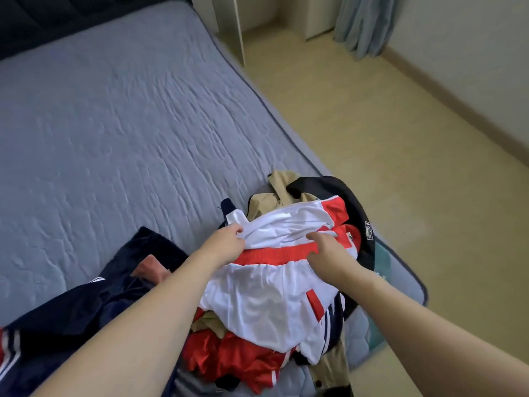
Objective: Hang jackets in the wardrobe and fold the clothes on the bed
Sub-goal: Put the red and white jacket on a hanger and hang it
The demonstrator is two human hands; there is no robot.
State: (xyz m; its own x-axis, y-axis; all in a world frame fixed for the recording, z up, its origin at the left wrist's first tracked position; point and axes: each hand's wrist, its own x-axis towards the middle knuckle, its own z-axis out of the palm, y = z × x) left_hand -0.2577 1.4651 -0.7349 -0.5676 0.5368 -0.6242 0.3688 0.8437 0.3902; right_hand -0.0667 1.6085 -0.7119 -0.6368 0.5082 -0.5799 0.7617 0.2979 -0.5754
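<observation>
Hands [274, 242] gripping white-and-red jacket [266, 296]

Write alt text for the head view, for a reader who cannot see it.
Both hands grip a white and red jacket on top of a clothes pile at the corner of a grey bed, left hand at its left edge, right hand near the middle. A navy garment lies left of it.

Your two forearms are bare to the frame's edge, with no sleeves, and your left hand [226, 241] and right hand [325, 247] are ungloved.
</observation>
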